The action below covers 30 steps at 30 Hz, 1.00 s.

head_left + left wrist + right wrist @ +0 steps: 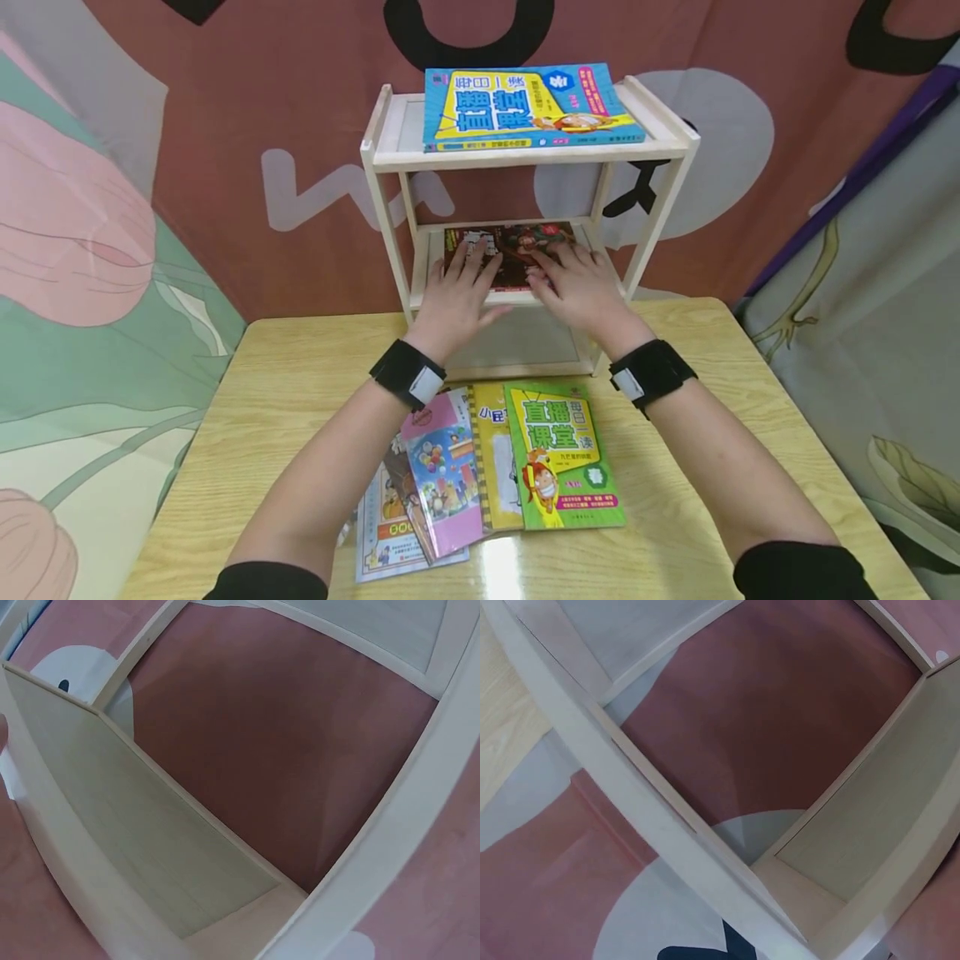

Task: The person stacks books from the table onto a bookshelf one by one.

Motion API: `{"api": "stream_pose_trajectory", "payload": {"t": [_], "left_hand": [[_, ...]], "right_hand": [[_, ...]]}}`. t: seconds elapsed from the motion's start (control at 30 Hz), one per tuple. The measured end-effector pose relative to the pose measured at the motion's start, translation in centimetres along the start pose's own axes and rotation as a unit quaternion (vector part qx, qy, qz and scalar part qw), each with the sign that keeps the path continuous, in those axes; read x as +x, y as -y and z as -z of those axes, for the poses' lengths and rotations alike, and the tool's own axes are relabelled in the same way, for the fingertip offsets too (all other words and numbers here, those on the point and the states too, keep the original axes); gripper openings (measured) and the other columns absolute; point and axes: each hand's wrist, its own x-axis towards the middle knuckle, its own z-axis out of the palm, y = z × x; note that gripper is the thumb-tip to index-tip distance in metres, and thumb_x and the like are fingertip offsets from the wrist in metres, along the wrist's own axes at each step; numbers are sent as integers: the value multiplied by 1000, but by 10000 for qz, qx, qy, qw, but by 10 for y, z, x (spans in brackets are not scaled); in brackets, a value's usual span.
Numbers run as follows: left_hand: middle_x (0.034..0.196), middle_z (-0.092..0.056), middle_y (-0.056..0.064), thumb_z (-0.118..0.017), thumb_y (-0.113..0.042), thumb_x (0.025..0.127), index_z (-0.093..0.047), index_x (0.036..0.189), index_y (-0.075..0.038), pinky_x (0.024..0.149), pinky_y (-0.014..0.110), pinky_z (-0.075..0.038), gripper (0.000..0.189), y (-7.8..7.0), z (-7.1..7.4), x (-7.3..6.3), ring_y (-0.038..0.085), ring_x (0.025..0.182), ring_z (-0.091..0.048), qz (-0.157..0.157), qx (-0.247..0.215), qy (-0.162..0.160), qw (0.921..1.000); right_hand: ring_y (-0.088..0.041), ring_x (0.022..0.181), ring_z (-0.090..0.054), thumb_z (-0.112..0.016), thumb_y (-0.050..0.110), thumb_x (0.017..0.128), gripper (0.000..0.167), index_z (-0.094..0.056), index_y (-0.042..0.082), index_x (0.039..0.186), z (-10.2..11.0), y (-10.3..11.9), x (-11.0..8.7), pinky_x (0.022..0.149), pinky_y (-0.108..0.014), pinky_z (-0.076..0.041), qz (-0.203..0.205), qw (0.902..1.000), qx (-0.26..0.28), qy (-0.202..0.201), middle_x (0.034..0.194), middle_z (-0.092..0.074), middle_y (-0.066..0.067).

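The left hand (459,302) and right hand (577,290) are resting with loose, spread fingers on the dark book (512,268), grasping nothing; the book is lying on the middle shelf (525,297) of the rack (663,208). Uneven pushing could be turning the book askew, I judge, and hard pressing might be shifting the light-looking rack. Its front posts (386,225) are flanking both hands, and the top shelf (405,125), which is carrying a blue book (525,108), is limiting any lift. On the table (300,375), a green book (566,467), yellow book (498,475) and pink book (446,475) are overlapping nearer the person
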Motion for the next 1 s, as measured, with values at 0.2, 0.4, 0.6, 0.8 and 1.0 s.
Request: {"api": "stream_pose_trajectory", "payload": {"t": [0.2, 0.4, 0.6, 0.8, 1.0], "left_hand": [[156, -24, 13, -37, -64, 92, -24, 151, -17, 108, 57, -30, 76, -1, -5, -10, 34, 142, -26, -15, 121, -418, 9990], [153, -30, 13, -44, -58, 93, -28, 149, -17, 108, 56, -31, 71, -2, -8, -31, 32, 141, -28, -135, -22, -916, 9957], [159, -14, 12, -49, -53, 93, -18, 152, -16, 112, 55, -24, 77, -13, -8, -65, 31, 145, -16, -170, -426, -916, 9947], [160, 3, 9, -51, -54, 91, -16, 153, -13, 113, 58, -18, 81, -27, -13, -107, 31, 147, -3, 28, -768, -365, 9964], [160, 7, 6, -54, -52, 90, -14, 153, -14, 113, 60, -16, 83, -40, -27, -144, 28, 147, 2, 237, -1345, 108, 9906]], "right_hand": [[-36, 138, -31, -27, 54, 99, 62, -37, 15, 146, -7, 2, -8, 109, -57, -26, 34, 9994, 73, -323, 150, -35, -13], [-35, 140, -28, -36, 47, 100, 58, -39, 10, 145, -8, 8, -26, 110, -56, -25, 402, 9958, 78, -820, 151, -33, -15], [-36, 139, -29, -36, 48, 99, 58, -39, 12, 144, -5, 16, -51, 110, -58, -24, 782, 9883, 315, -1270, 150, -35, -14], [-35, 142, -23, -45, 46, 96, 61, -37, 10, 146, -14, 26, -82, 112, -59, -20, 920, 9878, 527, -1142, 153, -30, -14], [-34, 143, -20, -52, 45, 93, 67, -32, 12, 148, -31, 34, -112, 113, -58, -18, 980, 9893, 706, -820, 155, -26, -13]]}}
